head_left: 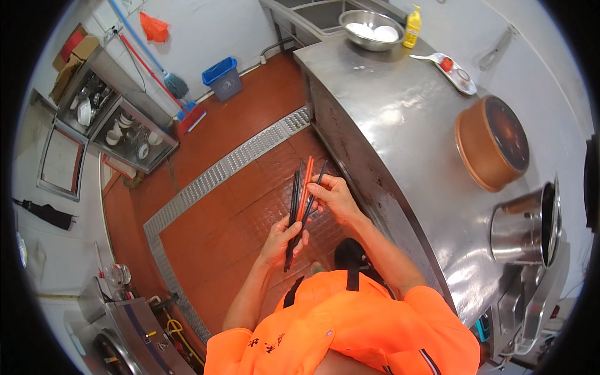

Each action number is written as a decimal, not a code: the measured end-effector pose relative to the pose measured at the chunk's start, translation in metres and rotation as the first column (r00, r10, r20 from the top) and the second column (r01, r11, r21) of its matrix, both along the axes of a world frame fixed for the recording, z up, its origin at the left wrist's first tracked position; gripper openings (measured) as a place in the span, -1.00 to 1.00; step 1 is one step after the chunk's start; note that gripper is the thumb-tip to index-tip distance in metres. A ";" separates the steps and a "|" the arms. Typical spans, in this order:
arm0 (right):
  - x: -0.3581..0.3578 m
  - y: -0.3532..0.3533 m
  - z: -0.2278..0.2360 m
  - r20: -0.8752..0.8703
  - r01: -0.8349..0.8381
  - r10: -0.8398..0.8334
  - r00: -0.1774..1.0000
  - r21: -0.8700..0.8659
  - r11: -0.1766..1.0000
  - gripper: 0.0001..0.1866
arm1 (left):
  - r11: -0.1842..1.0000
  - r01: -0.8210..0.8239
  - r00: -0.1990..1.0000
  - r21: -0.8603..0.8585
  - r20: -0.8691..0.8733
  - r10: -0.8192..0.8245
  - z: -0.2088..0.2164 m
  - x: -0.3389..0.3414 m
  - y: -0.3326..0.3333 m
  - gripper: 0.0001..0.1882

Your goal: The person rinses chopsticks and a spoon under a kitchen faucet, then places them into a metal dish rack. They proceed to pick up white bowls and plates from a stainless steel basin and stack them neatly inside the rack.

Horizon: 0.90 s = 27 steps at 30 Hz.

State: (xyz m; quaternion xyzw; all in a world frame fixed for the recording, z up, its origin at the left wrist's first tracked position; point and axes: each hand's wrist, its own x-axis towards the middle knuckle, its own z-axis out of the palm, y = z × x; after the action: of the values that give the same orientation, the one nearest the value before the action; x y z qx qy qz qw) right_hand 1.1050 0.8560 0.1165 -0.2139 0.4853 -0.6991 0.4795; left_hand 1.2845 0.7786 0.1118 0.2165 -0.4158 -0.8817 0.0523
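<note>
In front of my body, above the red tiled floor, both hands are on a bundle of chopsticks. My left hand (285, 240) is closed round the lower part of the bundle, which has several black chopsticks (294, 199) and orange-red chopsticks (304, 197). My right hand (333, 199) pinches one black chopstick (322, 172) near its upper end, beside the others. That stick leans apart from the bundle at the top, while its lower end runs down toward my left hand. The fingers partly cover the sticks.
A steel counter (400, 112) runs along my right, with a metal bowl (372, 30), a yellow bottle (412, 27), a small tray (459, 76), a brown round pot (492, 144) and a steel pot (525, 225). A cabinet of dishes (134, 134) with its door open stands left, near a blue bin (223, 79).
</note>
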 end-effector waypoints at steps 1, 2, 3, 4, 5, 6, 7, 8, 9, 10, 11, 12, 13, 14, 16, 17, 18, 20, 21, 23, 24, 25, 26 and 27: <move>-0.003 -0.016 -0.002 0.006 -0.015 0.015 1.000 0.017 1.000 -0.79 | 1.000 -0.020 1.000 0.021 -0.007 0.020 -0.003 -0.002 -0.014 -0.67; -0.008 -0.034 -0.005 -0.005 -0.030 0.030 1.000 0.026 0.999 -0.79 | 0.999 -0.043 0.999 0.018 -0.002 0.043 -0.005 -0.006 -0.029 -0.67; -0.014 -0.052 -0.008 -0.016 -0.043 0.044 0.999 0.036 0.998 -0.80 | 0.998 -0.065 0.998 0.016 0.002 0.065 -0.007 -0.011 -0.043 -0.67; -0.022 -0.069 -0.011 -0.028 -0.056 0.057 0.998 0.046 0.997 -0.80 | 0.996 -0.086 0.996 0.015 0.005 0.086 -0.008 -0.017 -0.056 -0.67; -0.030 -0.089 -0.014 -0.039 -0.087 0.088 0.995 0.018 0.996 -0.80 | 0.995 -0.096 0.995 0.004 0.011 0.096 -0.008 -0.023 -0.073 -0.69; -0.040 -0.110 -0.016 -0.050 -0.116 0.116 0.992 -0.010 0.993 -0.81 | 0.995 -0.104 0.994 -0.006 0.017 0.104 -0.008 -0.031 -0.091 -0.71; -0.049 -0.129 -0.019 -0.063 -0.143 0.141 0.988 -0.037 0.989 -0.81 | 0.994 -0.109 0.994 -0.016 0.023 0.110 -0.009 -0.038 -0.107 -0.72; -0.057 -0.150 -0.019 -0.081 -0.147 0.143 0.986 -0.044 0.988 -0.81 | 0.991 -0.129 0.991 -0.024 0.030 0.130 -0.005 -0.047 -0.126 -0.73; -0.065 -0.171 -0.019 -0.099 -0.147 0.142 0.985 -0.051 0.988 -0.81 | 0.989 -0.145 0.989 -0.031 0.036 0.146 -0.001 -0.057 -0.143 -0.74; -0.075 -0.192 -0.019 -0.117 -0.144 0.137 0.984 -0.057 0.988 -0.81 | 0.987 -0.159 0.986 -0.038 0.042 0.161 0.003 -0.067 -0.161 -0.74; -0.085 -0.215 -0.018 -0.112 -0.139 0.129 0.985 -0.087 0.986 -0.81 | 0.983 -0.168 0.983 -0.079 0.066 0.173 0.005 -0.075 -0.180 -0.73; -0.093 -0.234 -0.017 -0.128 -0.131 0.119 0.985 -0.090 0.987 -0.81 | 0.977 -0.173 0.979 -0.121 0.088 0.184 0.004 -0.082 -0.199 -0.72; -0.100 -0.253 -0.014 -0.145 -0.121 0.107 0.984 -0.093 0.988 -0.81 | 0.971 -0.175 0.975 -0.162 0.110 0.194 0.006 -0.090 -0.219 -0.70; -0.110 -0.270 -0.013 -0.168 -0.109 0.093 0.981 -0.086 0.990 -0.81 | 0.970 -0.185 0.973 -0.160 0.109 0.203 0.010 -0.100 -0.235 -0.71; -0.131 -0.306 -0.010 -0.097 -0.128 0.118 0.988 -0.102 0.987 -0.78 | 0.967 -0.200 0.970 -0.156 0.108 0.218 0.017 -0.119 -0.269 -0.72; -0.142 -0.321 -0.011 -0.078 -0.149 0.142 0.987 -0.101 0.984 -0.75 | 0.971 -0.200 0.972 -0.128 0.098 0.214 0.017 -0.127 -0.285 -0.73; -0.150 -0.336 -0.011 -0.057 -0.168 0.163 0.985 -0.102 0.980 -0.73 | 0.975 -0.199 0.974 -0.102 0.089 0.208 0.017 -0.135 -0.302 -0.73; -0.164 -0.364 -0.008 0.030 -0.183 0.187 0.982 -0.101 0.978 -0.71 | 0.983 -0.177 0.980 -0.056 0.083 0.181 0.014 -0.151 -0.337 -0.73; -0.171 -0.379 -0.008 0.073 -0.186 0.194 0.978 -0.101 0.977 -0.70 | 0.987 -0.157 0.983 -0.038 0.086 0.160 0.012 -0.158 -0.355 -0.72; -0.186 -0.409 -0.017 0.076 -0.181 0.192 0.979 -0.125 0.975 -0.67 | 0.994 -0.106 0.990 -0.001 0.095 0.105 0.008 -0.174 -0.394 -0.70; -0.192 -0.423 -0.021 0.079 -0.173 0.185 0.980 -0.138 0.975 -0.66 | 0.997 -0.074 0.992 0.019 0.101 0.072 0.007 -0.183 -0.415 -0.69; -0.201 -0.438 -0.023 0.070 -0.183 0.198 0.978 -0.178 0.967 -0.63 | 0.998 -0.041 0.994 0.038 0.106 0.037 0.005 -0.190 -0.436 -0.69; -0.208 -0.454 -0.022 0.088 -0.173 0.195 0.977 -0.210 0.962 -0.63 | 0.998 -0.008 0.997 0.061 0.073 0.003 0.001 -0.196 -0.457 -0.69; -0.213 -0.469 -0.021 0.106 -0.162 0.192 0.976 -0.242 0.957 -0.63 | 0.996 0.028 0.999 0.084 0.040 -0.031 -0.004 -0.202 -0.479 -0.69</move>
State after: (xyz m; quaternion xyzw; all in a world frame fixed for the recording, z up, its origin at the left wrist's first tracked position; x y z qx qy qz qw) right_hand 0.8920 0.3874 0.0950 -0.2656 0.3472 -0.7176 0.5422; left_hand 1.0829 0.2995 0.1074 0.2305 -0.3830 -0.8943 0.0217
